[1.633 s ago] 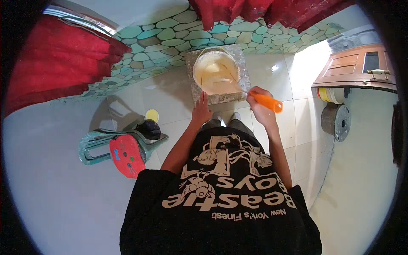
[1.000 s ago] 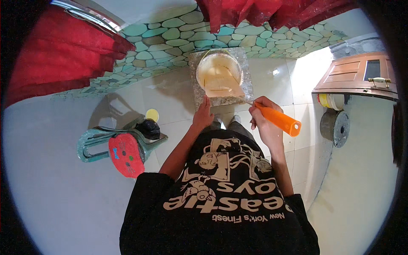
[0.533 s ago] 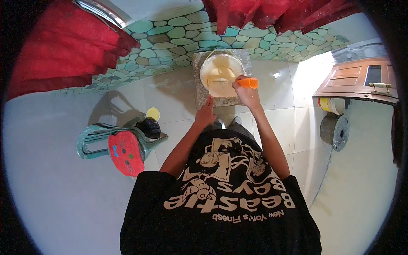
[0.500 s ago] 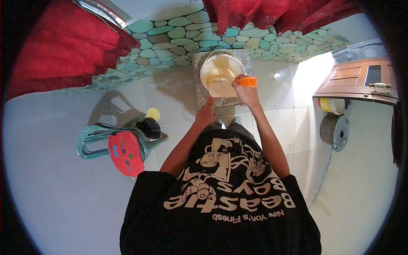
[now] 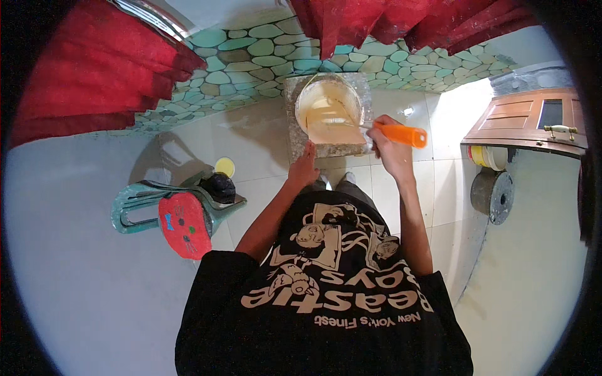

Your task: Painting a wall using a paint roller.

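A round bucket [image 5: 347,98] of cream paint stands on a speckled stone slab [image 5: 293,106] ahead of me. A flat tan board [image 5: 329,135] slopes from the near rim into the bucket. My left hand [image 5: 303,169] grips the board's near left corner with its fingertips. To the right of the bucket, my right hand [image 5: 392,147] is closed around the orange handle of a paint roller [image 5: 404,135]. Its thin metal rod reaches left over the board. A pale roller head seems to rest on the board, though it blends with the paint.
A green plastic chair [image 5: 135,207] with a red cat-face backrest cushion [image 5: 185,225] stands at left, near a yellow lid [image 5: 225,167]. Red curtains [image 5: 94,69] hang before a pebble-patterned wall [image 5: 251,62]. A wooden door [image 5: 520,119], a pail [image 5: 495,156] and a grey cylinder [image 5: 492,194] are at right.
My right hand has moved right and slightly nearer, drawing the roller with it; the orange handle now points right and shows longer. My left hand has stayed at the board.
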Available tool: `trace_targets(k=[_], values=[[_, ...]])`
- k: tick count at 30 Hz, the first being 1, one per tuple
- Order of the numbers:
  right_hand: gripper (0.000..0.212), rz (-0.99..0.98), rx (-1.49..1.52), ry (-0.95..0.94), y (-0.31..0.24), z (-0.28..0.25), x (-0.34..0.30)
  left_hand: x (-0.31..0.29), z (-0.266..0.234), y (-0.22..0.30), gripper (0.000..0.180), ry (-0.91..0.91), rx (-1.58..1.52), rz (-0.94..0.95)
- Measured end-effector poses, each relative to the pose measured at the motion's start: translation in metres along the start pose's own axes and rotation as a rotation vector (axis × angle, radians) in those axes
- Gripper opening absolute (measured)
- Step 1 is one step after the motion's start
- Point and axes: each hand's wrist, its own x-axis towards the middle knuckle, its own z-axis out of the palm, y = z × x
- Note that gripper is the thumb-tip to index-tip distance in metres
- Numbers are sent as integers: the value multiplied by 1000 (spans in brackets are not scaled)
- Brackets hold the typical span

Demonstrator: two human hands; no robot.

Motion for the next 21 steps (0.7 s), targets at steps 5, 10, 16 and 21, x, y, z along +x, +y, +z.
trace_targets(k=[5, 10, 16, 21], values=[[15, 108, -34, -19, -33, -18, -38, 0, -5, 1, 97, -45, 10, -1], [11, -122, -234, 39, -9, -12, -41, -1, -13, 9, 99, -95, 15, -20], [15, -101, -154, -19, 41, 7, 7, -3, -23, 15, 98, -157, 5, -67], [19, -151, -280, 7, 71, 25, 46, 1, -20, 16, 95, -154, 20, -62]])
